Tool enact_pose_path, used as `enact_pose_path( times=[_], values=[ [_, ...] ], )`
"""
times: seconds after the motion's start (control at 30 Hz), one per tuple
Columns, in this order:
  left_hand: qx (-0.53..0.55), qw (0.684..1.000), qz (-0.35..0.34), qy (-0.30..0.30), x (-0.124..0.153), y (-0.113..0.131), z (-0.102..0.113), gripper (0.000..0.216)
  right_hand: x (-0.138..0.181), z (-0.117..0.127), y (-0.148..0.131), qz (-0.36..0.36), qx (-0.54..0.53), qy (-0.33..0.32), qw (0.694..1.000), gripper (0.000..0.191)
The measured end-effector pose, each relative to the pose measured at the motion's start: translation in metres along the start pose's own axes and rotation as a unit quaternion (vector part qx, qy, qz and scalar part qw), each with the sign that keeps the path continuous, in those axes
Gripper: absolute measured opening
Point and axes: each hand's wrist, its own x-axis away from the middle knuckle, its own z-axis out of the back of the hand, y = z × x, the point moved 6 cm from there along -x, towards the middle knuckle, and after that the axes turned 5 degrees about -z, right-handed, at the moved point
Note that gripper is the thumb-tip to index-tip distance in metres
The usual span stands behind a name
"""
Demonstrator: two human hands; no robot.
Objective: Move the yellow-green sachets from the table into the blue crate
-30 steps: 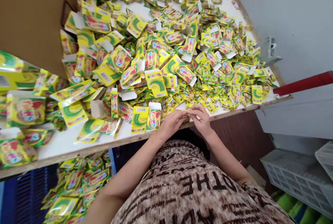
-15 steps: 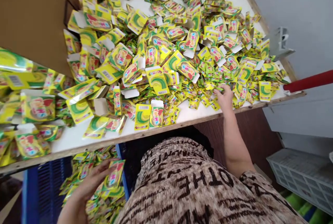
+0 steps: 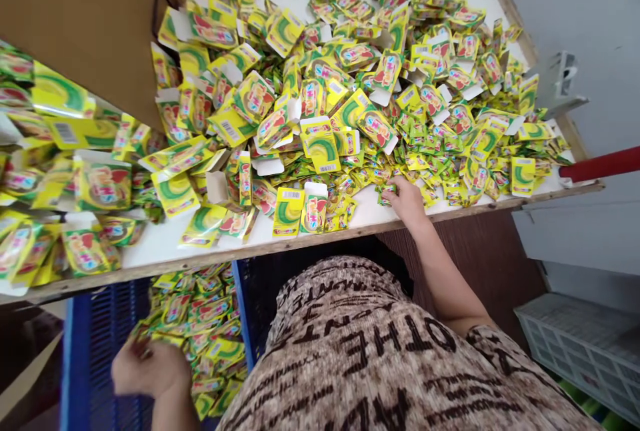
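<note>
On the table's front part, my right hand (image 3: pixel 406 201) is closed, its fingertips pinching small green-and-yellow packets (image 3: pixel 387 192) just over the white surface. Similar little packets (image 3: pixel 342 209) lie in a cluster to its left, beside an upright-facing yellow-green carton (image 3: pixel 314 209) with its white flap open. Below the table edge, my left hand (image 3: pixel 151 365) hovers at the left part of a blue crate (image 3: pixel 240 311). Its fingers are curled inward and slightly blurred; what they hold, if anything, is hidden. Filled yellow-green cartons (image 3: pixel 215 324) lie heaped in the crate.
A large pile of cartons and loose packets (image 3: pixel 350 77) covers much of the white table (image 3: pixel 155 244), which has a wooden edge. A brown cardboard panel (image 3: pixel 90 24) stands at the left. A red bar (image 3: pixel 607 164) juts in from the right, above a grey crate (image 3: pixel 570 337).
My left hand has let go of a carton over the crate and pulled left, fingers curling. My right hand has moved left and toward me, drawing packets from the pile's edge.
</note>
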Motion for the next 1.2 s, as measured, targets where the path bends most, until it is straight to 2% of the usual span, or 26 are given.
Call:
enact_pose_path(
  times=[0.07,0.13,0.23,0.3,0.37,0.47,0.57,0.63,0.7,0.77,0.8,0.87,0.93,0.97,1.0,1.07,1.2],
  values=[
    [0.029,0.991,-0.037,0.128,-0.007,0.029,-0.008,0.033,0.001,0.007,-0.004,0.035,0.085,0.019,0.996,0.021],
    [0.119,0.97,-0.164,0.135,-0.011,0.092,-0.022,0.024,0.001,0.011,-0.003,0.037,0.1,0.017,0.994,0.029],
    [0.265,0.904,-0.336,0.027,-0.003,0.208,-0.044,0.026,0.0,0.012,0.004,0.036,0.079,-0.004,0.996,0.037],
    [0.35,0.852,-0.385,-0.061,0.007,0.275,-0.061,0.025,0.001,0.013,0.01,0.034,0.055,-0.005,0.998,0.034],
    [0.415,0.818,-0.363,-0.165,0.014,0.324,-0.089,0.02,0.006,0.013,0.015,0.019,-0.017,0.001,1.0,0.031],
    [0.466,0.792,-0.227,-0.323,0.02,0.366,-0.144,0.026,0.022,0.009,0.015,0.001,-0.191,-0.019,0.981,0.037],
    [0.508,0.731,-0.116,-0.44,0.032,0.386,-0.182,0.033,0.04,0.0,0.006,-0.005,-0.284,-0.075,0.956,0.037],
    [0.536,0.691,-0.095,-0.475,0.038,0.391,-0.188,0.026,0.049,0.0,-0.003,0.017,-0.256,-0.08,0.963,0.03],
    [0.541,0.69,-0.113,-0.468,0.039,0.389,-0.181,0.021,0.056,0.001,-0.009,0.044,-0.213,-0.076,0.973,0.027],
    [0.504,0.723,-0.177,-0.439,0.036,0.383,-0.166,0.019,0.059,-0.002,-0.011,0.041,-0.191,-0.092,0.976,0.028],
    [0.469,0.752,-0.217,-0.409,0.031,0.377,-0.156,0.021,0.059,-0.004,-0.01,0.03,-0.183,-0.095,0.978,0.028],
    [0.365,0.833,-0.272,-0.314,0.015,0.36,-0.135,0.027,0.054,-0.006,-0.007,0.015,-0.167,-0.064,0.984,0.029],
    [0.225,0.917,-0.26,-0.203,-0.006,0.336,-0.118,0.039,0.047,-0.008,-0.005,0.011,-0.163,-0.018,0.986,0.031],
    [0.152,0.945,-0.24,-0.163,-0.015,0.325,-0.112,0.047,0.042,-0.011,-0.005,0.012,-0.173,-0.005,0.985,0.032],
    [0.089,0.96,-0.224,-0.142,-0.023,0.316,-0.109,0.056,0.039,-0.016,-0.005,0.016,-0.185,-0.004,0.983,0.033],
    [0.008,0.967,-0.213,-0.142,-0.032,0.306,-0.111,0.07,0.033,-0.027,-0.01,0.03,-0.206,-0.026,0.978,0.036],
    [-0.021,0.96,-0.224,-0.166,-0.032,0.308,-0.12,0.065,0.031,-0.038,-0.028,0.062,-0.238,-0.042,0.968,0.031]
  ],
)
